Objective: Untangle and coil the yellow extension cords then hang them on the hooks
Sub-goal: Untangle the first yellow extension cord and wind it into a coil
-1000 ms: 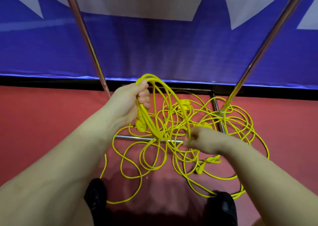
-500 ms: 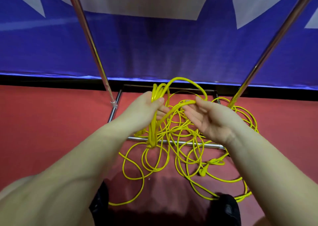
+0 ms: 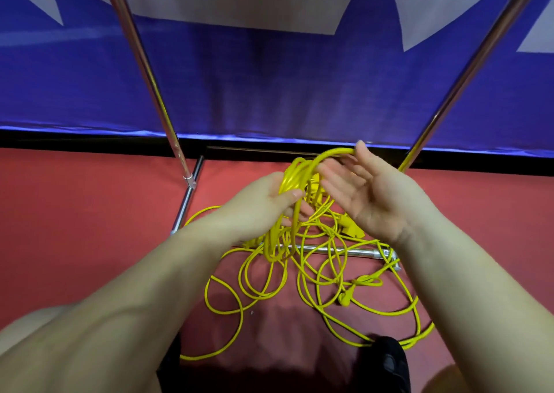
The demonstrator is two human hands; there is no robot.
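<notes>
Yellow extension cords lie tangled on the red floor, draped over the low bar of a metal rack. My left hand grips a bunch of coiled loops held up above the tangle, thumb across them. My right hand is raised palm up beside the coil, fingers spread, with a loop arching over its fingertips. A yellow plug lies on the floor below my right wrist. No hooks are in view.
Two slanted chrome poles of the rack rise left and right, joined by a low chrome bar. A blue and white banner hangs behind. My black shoes stand at the bottom edge.
My right hand rose from the tangle on the floor, carrying a length of cord up to the coil in my left hand, and now opens palm up. The coil has gained a loop.
</notes>
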